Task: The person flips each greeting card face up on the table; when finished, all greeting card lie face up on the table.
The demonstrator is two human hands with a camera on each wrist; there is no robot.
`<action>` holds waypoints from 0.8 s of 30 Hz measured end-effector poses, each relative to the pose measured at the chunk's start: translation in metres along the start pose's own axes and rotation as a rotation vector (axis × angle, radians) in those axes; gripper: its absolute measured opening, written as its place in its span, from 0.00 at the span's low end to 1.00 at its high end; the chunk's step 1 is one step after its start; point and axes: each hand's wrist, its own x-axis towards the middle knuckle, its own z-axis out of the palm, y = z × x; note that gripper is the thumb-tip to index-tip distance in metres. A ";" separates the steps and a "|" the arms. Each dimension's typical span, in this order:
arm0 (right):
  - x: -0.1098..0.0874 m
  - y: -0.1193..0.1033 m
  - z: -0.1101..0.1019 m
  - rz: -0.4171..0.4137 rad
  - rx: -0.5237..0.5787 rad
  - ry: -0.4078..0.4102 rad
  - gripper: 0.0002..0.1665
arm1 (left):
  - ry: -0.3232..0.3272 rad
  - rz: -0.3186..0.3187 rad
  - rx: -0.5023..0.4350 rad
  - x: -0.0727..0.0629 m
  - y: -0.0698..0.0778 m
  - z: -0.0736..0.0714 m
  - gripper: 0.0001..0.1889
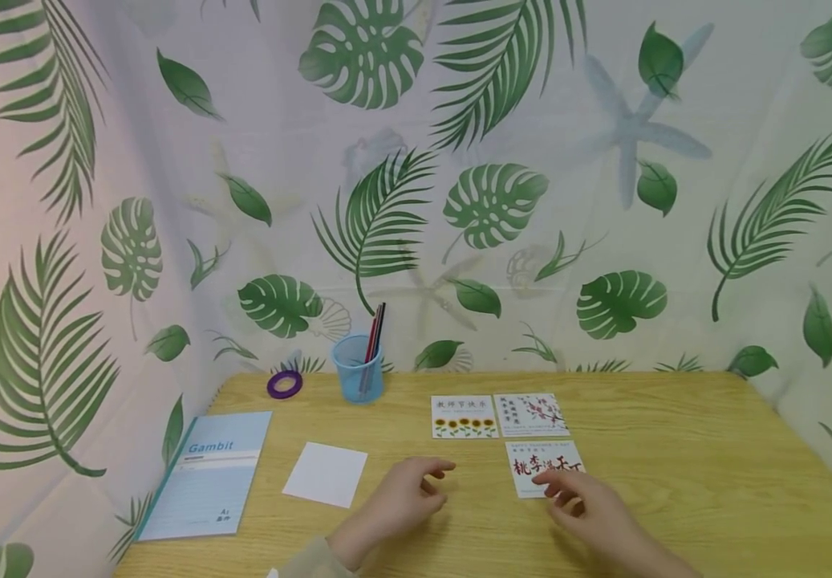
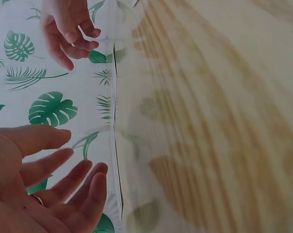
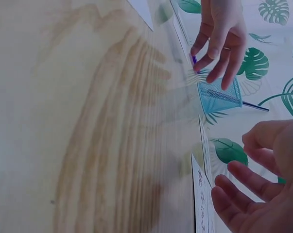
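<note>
Red-lettered card [image 1: 540, 457] at five o'clock: likely light, stiff; pinch its edges. Left hand [image 1: 403, 494] and right hand [image 1: 590, 507] empty, fingers loosely curved.

"Gambit" stands on notebook cover [image 1: 206, 478], letter A in lower corner (number beside is too small). On sunflower card [image 1: 463, 413]: 教师节快乐. On lower card [image 1: 540, 460]: red 桃李满天, next character partly hidden. Blossom card [image 1: 529, 414]: vertical Chinese writing, not surely readable.

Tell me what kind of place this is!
Probably a writing or craft table: there's a notebook, a blue pen cup and some decorated cards on it.
</note>
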 end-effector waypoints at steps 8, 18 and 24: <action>-0.005 0.000 0.009 -0.207 -0.061 -0.015 0.19 | -0.092 0.118 0.052 -0.002 -0.005 -0.009 0.20; -0.010 0.005 0.018 -0.380 -0.205 -0.029 0.21 | -0.212 0.223 0.181 -0.010 -0.004 -0.017 0.19; -0.011 0.004 0.020 -0.492 -0.245 -0.085 0.19 | -0.256 0.212 0.186 -0.016 -0.009 -0.019 0.21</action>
